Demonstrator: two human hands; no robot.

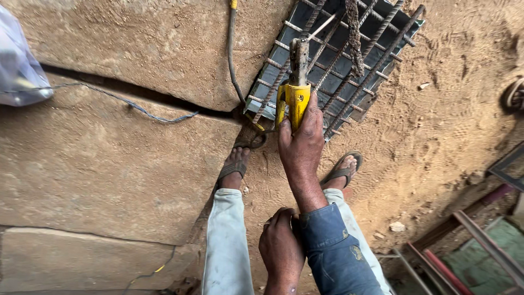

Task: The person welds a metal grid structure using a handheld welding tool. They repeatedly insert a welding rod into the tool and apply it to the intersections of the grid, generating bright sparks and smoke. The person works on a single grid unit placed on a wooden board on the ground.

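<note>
My right hand (300,143) is clamped around a yellow tool (292,101) above a rebar grid (349,65); my left hand (281,246) grips my right sleeve (327,246), fingers closed.

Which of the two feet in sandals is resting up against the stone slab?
The foot on the left: its toes point at the stone slab's edge beside the cable loop. The other foot stands on open sandy ground, right of the right hand.
</note>
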